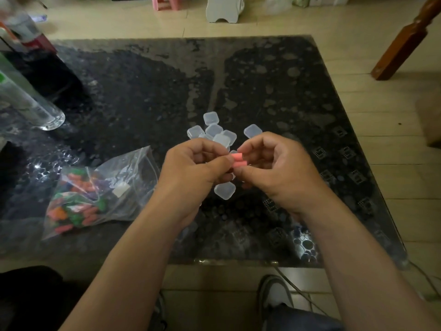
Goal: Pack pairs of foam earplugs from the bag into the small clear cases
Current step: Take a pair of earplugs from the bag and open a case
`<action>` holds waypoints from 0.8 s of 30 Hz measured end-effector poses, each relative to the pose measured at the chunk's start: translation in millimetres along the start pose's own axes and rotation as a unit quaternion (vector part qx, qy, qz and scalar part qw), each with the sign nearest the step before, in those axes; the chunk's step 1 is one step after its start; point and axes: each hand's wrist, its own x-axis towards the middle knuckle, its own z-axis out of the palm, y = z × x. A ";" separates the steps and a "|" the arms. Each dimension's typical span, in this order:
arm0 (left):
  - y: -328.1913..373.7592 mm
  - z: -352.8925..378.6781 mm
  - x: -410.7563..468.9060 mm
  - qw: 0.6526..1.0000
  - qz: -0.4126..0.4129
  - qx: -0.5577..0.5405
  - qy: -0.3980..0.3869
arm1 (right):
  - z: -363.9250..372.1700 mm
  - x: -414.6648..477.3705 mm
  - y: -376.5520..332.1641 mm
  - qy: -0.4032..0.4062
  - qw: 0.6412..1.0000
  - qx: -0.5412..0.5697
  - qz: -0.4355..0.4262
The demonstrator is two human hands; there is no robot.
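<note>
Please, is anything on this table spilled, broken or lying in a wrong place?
Nothing stands out. The clear cases lie in a loose, overlapping heap on the table, none visibly broken. The bag holds its coloured earplugs, none spilled. The left hand and right hand pinch pink earplugs.

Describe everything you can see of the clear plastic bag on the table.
The bag is clear, thin, crinkled plastic lying flat on the dark table, beside the left hand; whether they touch is unclear. Foam earplugs in orange, green, red and purple bunch at its near-left end, the rest slack. A small white square shows inside.
</note>
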 end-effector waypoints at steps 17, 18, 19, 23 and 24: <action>2.3 -26.1 -4.0 1.000 -0.003 -0.025 -0.003 | 23.0 9.5 -4.6 -0.013 1.000 0.011 0.024; 2.6 -26.9 -3.7 1.000 -0.004 -0.026 0.001 | 23.6 9.7 -4.5 -0.019 0.999 0.024 0.031; 3.2 -27.5 -3.5 1.000 -0.002 -0.022 0.006 | 24.3 9.8 -4.4 -0.023 0.998 0.036 0.036; 7.2 -28.4 -5.3 0.999 0.016 0.041 0.024 | 25.8 10.5 -5.2 -0.039 0.998 0.044 0.037; 7.7 -28.0 -6.2 0.997 0.021 0.063 0.028 | 26.0 10.5 -6.0 -0.046 0.997 0.050 0.038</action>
